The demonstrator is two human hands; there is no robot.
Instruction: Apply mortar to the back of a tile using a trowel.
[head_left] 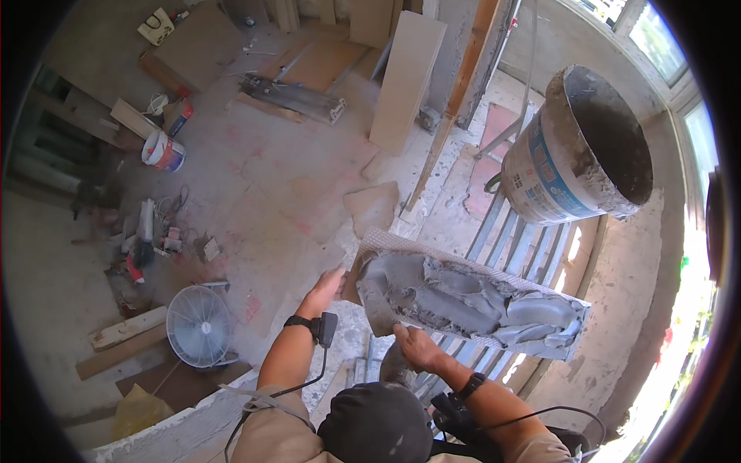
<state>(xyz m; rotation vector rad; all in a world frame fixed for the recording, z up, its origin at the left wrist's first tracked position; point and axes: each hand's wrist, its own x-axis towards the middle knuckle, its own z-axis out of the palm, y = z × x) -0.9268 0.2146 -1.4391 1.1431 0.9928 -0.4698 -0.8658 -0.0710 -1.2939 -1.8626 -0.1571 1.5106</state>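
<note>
A long tile lies level in front of me, its upper face covered with thick, ridged grey mortar. My left hand is at the tile's left end, with its fingers against the edge and partly hidden. Below the tile's near edge, my right hand is closed around the handle of a trowel. The trowel's grey, mortar-smeared blade rests at the left end of the mortar layer. Slatted metal bars run underneath the tile.
A large mortar-crusted bucket stands on the slats at the right, beside the window wall. A round fan is on the floor at left. Farther off are a smaller bucket, a tile cutter and a leaning board.
</note>
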